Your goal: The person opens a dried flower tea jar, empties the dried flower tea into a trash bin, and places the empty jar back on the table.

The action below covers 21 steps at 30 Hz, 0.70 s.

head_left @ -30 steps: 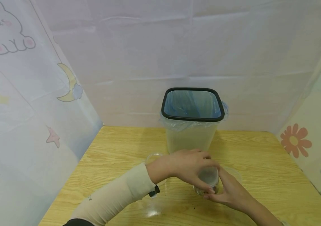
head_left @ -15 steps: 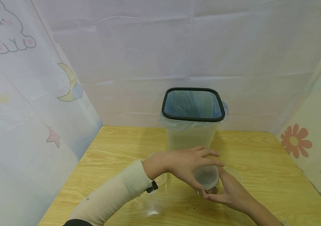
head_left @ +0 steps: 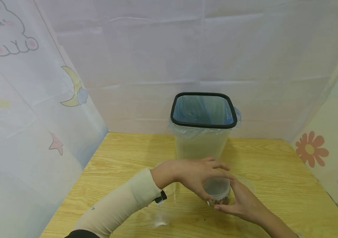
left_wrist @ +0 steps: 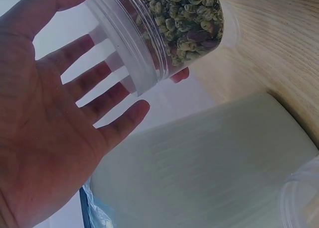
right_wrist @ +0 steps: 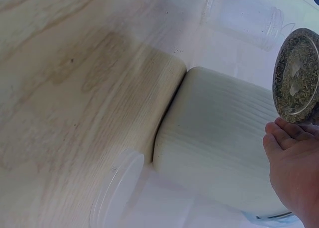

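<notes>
A clear jar [left_wrist: 187, 26] holds dried, greenish flower buds and has a frosted screw lid [head_left: 216, 187] on top. My left hand [head_left: 191, 175] arches over the lid, thumb at its near side and fingers along the far side. In the left wrist view, the fingertips [left_wrist: 102, 71] show partly through the lid's translucent edge [left_wrist: 134, 54]. My right hand [head_left: 244, 201] grips the jar low on its right side, thumb in front and fingers behind. The right wrist view shows the jar's round base [right_wrist: 297, 76] tilted above my right hand [right_wrist: 299, 163].
Behind the hands stands a pale trash bin [head_left: 200, 145] with a black rim and a clear-blue liner. A clear empty container [head_left: 170, 189] is partly hidden by my left wrist. A flat translucent lid [head_left: 247, 182] lies right of the jar on the wooden table [head_left: 290, 188]. Dark specks dot the table in front.
My left fingers spread and lifted off the lid half a second ago, and now they are closer round it again, turned slightly. My right hand and the jar stay nearly in place.
</notes>
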### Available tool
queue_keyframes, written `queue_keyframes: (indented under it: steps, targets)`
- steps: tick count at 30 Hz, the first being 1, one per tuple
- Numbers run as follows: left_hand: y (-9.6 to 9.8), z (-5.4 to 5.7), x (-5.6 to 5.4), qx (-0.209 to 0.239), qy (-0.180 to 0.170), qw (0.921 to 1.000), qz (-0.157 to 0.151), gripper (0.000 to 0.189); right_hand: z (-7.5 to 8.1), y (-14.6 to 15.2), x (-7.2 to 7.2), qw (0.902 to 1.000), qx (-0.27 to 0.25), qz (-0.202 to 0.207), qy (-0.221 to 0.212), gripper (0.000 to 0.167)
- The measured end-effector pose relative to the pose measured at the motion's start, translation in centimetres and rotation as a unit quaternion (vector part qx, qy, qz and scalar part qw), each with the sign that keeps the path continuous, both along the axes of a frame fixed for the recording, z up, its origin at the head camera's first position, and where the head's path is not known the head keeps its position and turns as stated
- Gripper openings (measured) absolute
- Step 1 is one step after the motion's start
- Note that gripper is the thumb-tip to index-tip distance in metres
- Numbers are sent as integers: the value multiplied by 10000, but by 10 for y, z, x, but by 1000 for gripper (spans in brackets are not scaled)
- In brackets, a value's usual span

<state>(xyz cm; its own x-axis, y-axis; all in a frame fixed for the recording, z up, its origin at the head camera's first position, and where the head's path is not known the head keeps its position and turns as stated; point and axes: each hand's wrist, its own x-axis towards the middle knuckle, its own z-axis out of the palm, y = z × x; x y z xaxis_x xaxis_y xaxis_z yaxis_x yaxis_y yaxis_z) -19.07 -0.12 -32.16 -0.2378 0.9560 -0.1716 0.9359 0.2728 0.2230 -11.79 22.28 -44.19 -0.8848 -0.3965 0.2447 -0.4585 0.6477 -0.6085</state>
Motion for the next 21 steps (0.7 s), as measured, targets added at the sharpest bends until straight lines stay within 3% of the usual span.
queue_keyframes:
  steps: [11, 21]
  targets:
    - [1, -4, -2, 50, -137, 9998, 122, 83, 0, 0, -2, 9998, 33, 31, 216, 110]
    - [3, -4, 0, 105, 49, 9983, 571, 80, -2, 2, -4, 9992, -51, 139, 376, 109]
